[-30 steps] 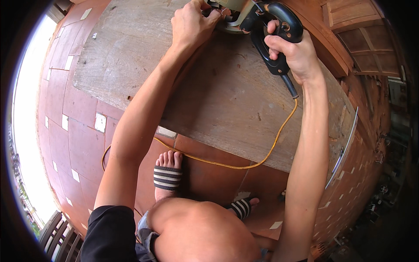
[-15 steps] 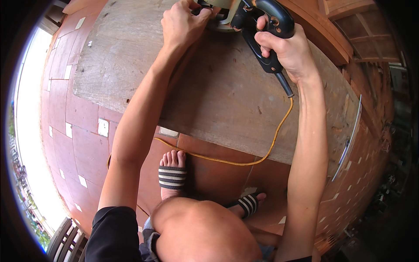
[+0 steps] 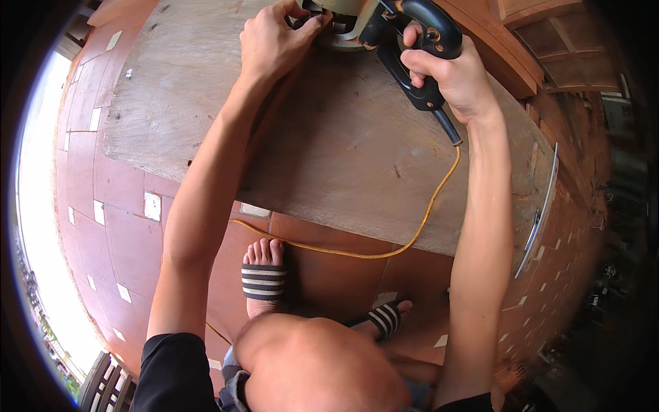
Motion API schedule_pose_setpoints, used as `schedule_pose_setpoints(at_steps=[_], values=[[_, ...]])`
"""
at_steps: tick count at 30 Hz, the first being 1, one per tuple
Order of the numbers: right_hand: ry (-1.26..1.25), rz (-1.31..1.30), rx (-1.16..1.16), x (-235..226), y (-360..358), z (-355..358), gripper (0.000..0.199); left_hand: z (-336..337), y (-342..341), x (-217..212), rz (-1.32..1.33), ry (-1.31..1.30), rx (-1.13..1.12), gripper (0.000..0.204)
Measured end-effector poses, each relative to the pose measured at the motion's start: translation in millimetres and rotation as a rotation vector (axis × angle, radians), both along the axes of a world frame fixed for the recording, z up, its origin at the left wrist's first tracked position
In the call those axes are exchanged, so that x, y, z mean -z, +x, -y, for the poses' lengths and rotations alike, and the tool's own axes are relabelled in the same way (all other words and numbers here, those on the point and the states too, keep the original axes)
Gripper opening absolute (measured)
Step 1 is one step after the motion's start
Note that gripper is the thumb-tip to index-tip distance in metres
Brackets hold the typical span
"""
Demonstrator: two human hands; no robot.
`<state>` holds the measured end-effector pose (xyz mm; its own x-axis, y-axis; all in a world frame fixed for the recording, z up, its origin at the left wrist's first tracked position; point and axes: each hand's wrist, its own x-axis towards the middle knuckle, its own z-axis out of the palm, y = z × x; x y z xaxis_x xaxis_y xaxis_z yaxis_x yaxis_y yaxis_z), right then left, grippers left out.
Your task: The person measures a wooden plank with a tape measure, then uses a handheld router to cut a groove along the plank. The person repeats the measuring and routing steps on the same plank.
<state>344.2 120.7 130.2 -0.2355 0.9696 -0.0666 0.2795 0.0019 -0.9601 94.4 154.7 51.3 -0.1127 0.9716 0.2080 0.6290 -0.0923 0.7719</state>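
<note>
My right hand [image 3: 456, 79] is wrapped around the black loop handle of a corded power tool [image 3: 336, 41]. The tool has a pale greenish metal housing with openings; the top edge of the picture cuts it off, so its exact kind cannot be told. On its other side my left hand [image 3: 278, 38] has thumb and fingers closed on a dark part of the tool, partly hidden. A narrow reddish-brown wooden strip [image 3: 283, 93] runs beneath my left forearm. Both strip and tool are over a worn wooden board [image 3: 336, 151].
From the handle a yellow cord [image 3: 431, 206] droops over the board's near edge toward my feet. My feet in striped sandals [image 3: 263, 281] stand on reddish floor tiles [image 3: 127, 233]. Brown wooden pieces [image 3: 504, 58] lie at the far right. A thin pale strip [image 3: 539, 220] lies by the board's right edge.
The whole view has shifted slightly, with board, floor and feet a little further left. My left hand sits slightly further left and higher; both hands keep their grip on the tool.
</note>
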Motion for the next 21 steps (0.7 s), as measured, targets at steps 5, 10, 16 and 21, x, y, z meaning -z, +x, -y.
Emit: schedule_pose_setpoints(at_steps=[5,10,16,21], values=[[-0.021,0.007,-0.116,-0.3,28.8,-25.3,0.016,1.1,18.5,-11.2,0.0,0.025,-0.077,0.031],[-0.076,0.056,-0.142,1.1,40.8,-37.8,0.02,1.3,20.7,-8.3,0.072,-0.024,-0.075,0.03],[-0.136,0.059,-0.113,-4.2,40.0,-48.5,0.025,0.5,19.0,7.7,0.001,-0.013,-0.131,0.038],[-0.159,0.079,-0.119,-5.7,45.9,-57.6,0.029,1.1,21.4,9.2,0.032,0.035,-0.127,0.037]])
